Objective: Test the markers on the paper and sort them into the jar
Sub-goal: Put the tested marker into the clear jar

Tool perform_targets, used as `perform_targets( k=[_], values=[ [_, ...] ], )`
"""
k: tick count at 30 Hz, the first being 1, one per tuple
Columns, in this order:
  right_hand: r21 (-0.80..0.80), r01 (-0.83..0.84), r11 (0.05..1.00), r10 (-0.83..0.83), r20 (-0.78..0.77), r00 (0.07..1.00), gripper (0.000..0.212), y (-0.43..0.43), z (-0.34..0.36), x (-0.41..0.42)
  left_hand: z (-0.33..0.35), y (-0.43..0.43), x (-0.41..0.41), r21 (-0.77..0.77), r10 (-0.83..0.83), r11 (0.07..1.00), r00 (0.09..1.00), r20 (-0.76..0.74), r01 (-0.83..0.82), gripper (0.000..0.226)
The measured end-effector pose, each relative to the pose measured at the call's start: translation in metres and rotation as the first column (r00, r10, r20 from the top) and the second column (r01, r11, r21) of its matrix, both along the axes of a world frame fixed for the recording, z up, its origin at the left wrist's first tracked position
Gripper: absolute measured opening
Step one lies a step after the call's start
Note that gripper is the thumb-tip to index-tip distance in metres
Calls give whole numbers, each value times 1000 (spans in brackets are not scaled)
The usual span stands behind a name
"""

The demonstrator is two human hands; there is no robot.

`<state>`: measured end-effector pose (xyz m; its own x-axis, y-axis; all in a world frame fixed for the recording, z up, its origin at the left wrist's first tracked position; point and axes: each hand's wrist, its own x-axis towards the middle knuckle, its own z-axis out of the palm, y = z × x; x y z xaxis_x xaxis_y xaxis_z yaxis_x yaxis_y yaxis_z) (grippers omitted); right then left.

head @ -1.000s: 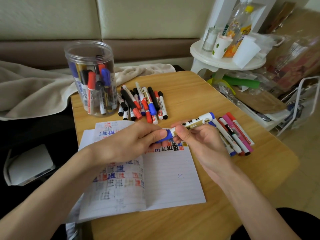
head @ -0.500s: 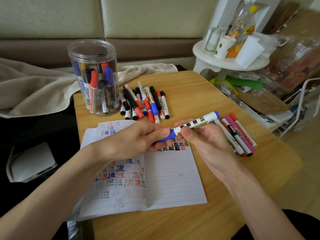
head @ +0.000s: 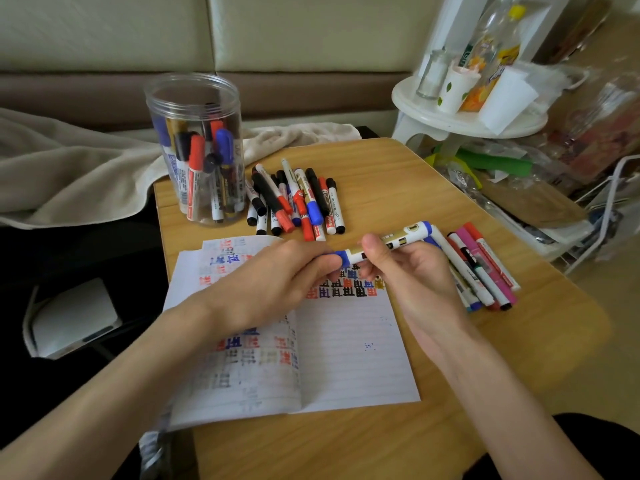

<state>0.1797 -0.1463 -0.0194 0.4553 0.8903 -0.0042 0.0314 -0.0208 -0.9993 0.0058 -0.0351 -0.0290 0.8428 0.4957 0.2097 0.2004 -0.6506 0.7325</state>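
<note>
Head view, nearest first: the paper (head: pixel 349 362), an open lined notebook, lies flat on the near half of the table (head: pixel 398 168), with rows of coloured test marks across its far part and bare lines nearer me. Just above those marks both hands meet on one blue marker (head: pixel 393 241). My left hand (head: pixel 273 282) pinches the blue cap (head: pixel 341 257) between thumb and fingertips; my right hand (head: pixel 415 271) is curled round the white-and-gold barrel, thumb on top. The cap looks seated, so I judge the step to be uncapping for a test, though recapping would look the same.

To do it well I would pull straight along the barrel, not bend it, keep the right hand's hold firm and close to the cap, and keep the tip over the bare lines so any stray mark lands on paper. A sudden release could jerk the tip into my fingers.

Right of the hands a row of markers (head: pixel 485 271) lies on the table. Farther off sits a second pile (head: pixel 298 202), and at the far left the clear jar (head: pixel 192 79) stands upright with markers already inside.
</note>
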Motion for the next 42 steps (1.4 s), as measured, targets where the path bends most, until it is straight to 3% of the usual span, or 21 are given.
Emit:
perform_targets(
  k=[8, 15, 17, 20, 23, 27, 33, 37, 42],
  values=[
    [35, -59, 998, 59, 12, 998, 30, -1, -3, -3, 7, 4, -8, -255, -117, 961, 993, -18, 108, 39],
    [69, -98, 993, 97, 16, 995, 31, -3, -3, -2, 12, 3, -8, -471, -232, 854, 972, 33, 220, 40],
    [71, -16, 997, 19, -33, 999, 33, -3, 0, 9, 15, 8, -18, -486, -245, 845, 969, 18, 223, 40],
    [129, 252, 959, -235, -134, 963, 27, -8, 17, 54, 22, 23, -42, -485, -131, 863, 990, 51, 140, 43],
    [140, 207, 968, -195, -93, 976, 36, -13, 16, 58, 25, 26, -45, -408, -45, 909, 992, 116, 89, 39],
    [46, 151, 988, -151, 4, 989, 35, -8, -2, 27, 16, 16, -31, -147, -12, 989, 999, -33, 7, 31],
    [-24, 192, 981, -193, -80, 978, 28, -4, -9, -1, 7, 16, -42, -15, 110, 993, 974, -196, -116, 25],
    [-42, 196, 980, -194, 52, 980, 32, -3, -18, -20, 1, 19, -48, 8, 116, 993, 955, -273, -118, 19],
    [33, 163, 986, -166, 111, 980, 11, 1, -29, -42, -2, 21, -55, 66, 111, 993, 951, -289, -96, 26]
  ],
)
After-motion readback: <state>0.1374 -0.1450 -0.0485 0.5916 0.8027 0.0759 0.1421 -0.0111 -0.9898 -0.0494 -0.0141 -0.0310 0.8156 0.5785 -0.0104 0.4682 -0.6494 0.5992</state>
